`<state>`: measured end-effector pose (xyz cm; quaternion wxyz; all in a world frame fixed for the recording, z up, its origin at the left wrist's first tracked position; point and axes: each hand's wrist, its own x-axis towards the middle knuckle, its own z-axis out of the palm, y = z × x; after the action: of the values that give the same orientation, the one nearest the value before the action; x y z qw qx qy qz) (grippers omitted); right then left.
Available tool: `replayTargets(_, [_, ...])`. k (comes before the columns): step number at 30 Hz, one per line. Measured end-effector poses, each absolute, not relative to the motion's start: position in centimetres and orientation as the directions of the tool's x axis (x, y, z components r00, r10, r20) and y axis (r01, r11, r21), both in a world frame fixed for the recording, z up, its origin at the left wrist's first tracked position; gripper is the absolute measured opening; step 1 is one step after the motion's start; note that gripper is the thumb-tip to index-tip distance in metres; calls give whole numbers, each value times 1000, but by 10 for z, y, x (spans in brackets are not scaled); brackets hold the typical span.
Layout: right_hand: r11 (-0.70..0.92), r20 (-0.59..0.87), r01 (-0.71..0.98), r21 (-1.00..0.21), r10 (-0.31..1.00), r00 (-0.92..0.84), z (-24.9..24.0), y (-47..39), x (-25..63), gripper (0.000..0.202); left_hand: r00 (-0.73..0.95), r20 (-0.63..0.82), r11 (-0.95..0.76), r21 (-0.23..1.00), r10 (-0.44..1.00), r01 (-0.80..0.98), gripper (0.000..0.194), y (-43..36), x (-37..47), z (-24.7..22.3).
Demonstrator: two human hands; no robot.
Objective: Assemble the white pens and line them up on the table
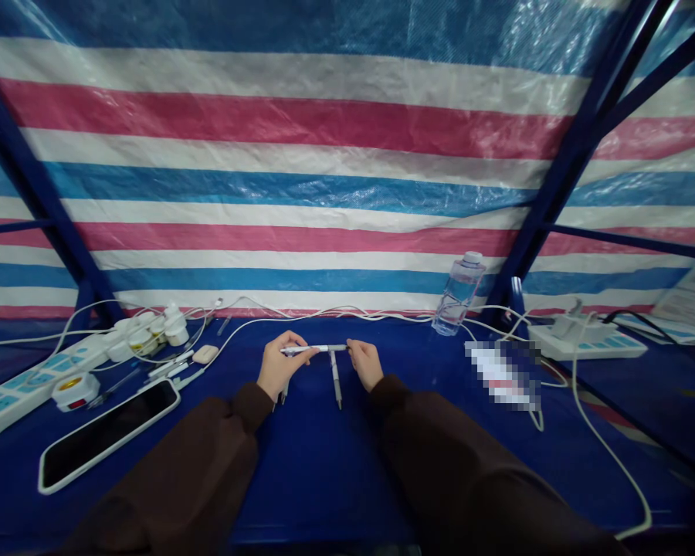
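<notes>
Hanging behind the worktop (318, 479): striped sheet (347, 239), red/white/blue. Worktop is plain blue. Blue posts (559, 174) lean at its back left and back right corners. Left power strip (40, 380) runs along the left edge toward the back, chargers beside it near the back left corner. Phone (109, 434) lies by the left edge, screen up and dark, aslant, white cable in its far end. Right power strip (591, 345) sits near the back right corner. Clear bottle (459, 296), capped, stands at the back edge, right of centre. Pixelated item lies in front of it to the right, can't read it. Left hand (281, 363) and right hand (366, 363) are mid-worktop, toward the back edge, brown sleeves. Left pinches the white part of the upper pen (310, 350), thumb and fingers closed on it; right pinches its grey end. Pen runs crosswise between them. Can't tell if it's one piece. Lower pen (337, 382) points at the front edge, between the hands. Pale case (205, 354) sits beyond the phone, smallest.
</notes>
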<state>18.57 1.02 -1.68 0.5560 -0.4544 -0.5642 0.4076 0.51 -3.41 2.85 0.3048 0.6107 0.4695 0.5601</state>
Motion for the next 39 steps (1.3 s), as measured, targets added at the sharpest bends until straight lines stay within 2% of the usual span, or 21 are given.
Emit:
replayTargets(4, [274, 278, 113, -955, 960, 29, -15, 8, 186, 40, -186, 331, -326, 944, 925, 58, 27, -28, 2, 27])
replayTargets(7, [282, 288, 122, -951, 957, 25, -16, 8, 186, 41, -273, 280, -307, 950, 920, -58, 35, -23, -1, 23])
replayTargets(13, [293, 299, 132, -947, 954, 25, -17, 8, 187, 42, -387, 173, -270, 939, 906, -212, 54, -21, -1, 20])
replayTargets(18, [294, 299, 144, -945, 954, 13, -17, 8, 187, 42, -436, 122, -259, 928, 892, -269, 54, -18, -4, 18])
replayTargets(21, [294, 298, 138, -946, 955, 8, -17, 8, 186, 42, -409, 101, -257, 902, 907, -347, 52, -17, -6, 19])
replayTargets(26, [291, 294, 135, -947, 956, 5, -17, 8, 186, 42, -249, 13, -141, 852, 968, -504, 45, -17, -7, 21])
replayTargets(31, [296, 301, 153, -943, 954, 9, -17, 8, 186, 42, -91, -15, -46, 773, 996, -633, 42, -19, -10, 26])
replayTargets(33, [297, 302, 156, -942, 953, 8, -18, 8, 186, 42, -94, -37, -31, 773, 995, -633, 40, -20, -11, 29])
replayTargets(39, [291, 294, 147, -945, 956, -1, -18, 9, 186, 43, -255, -96, -83, 789, 962, -609, 31, -21, -7, 34])
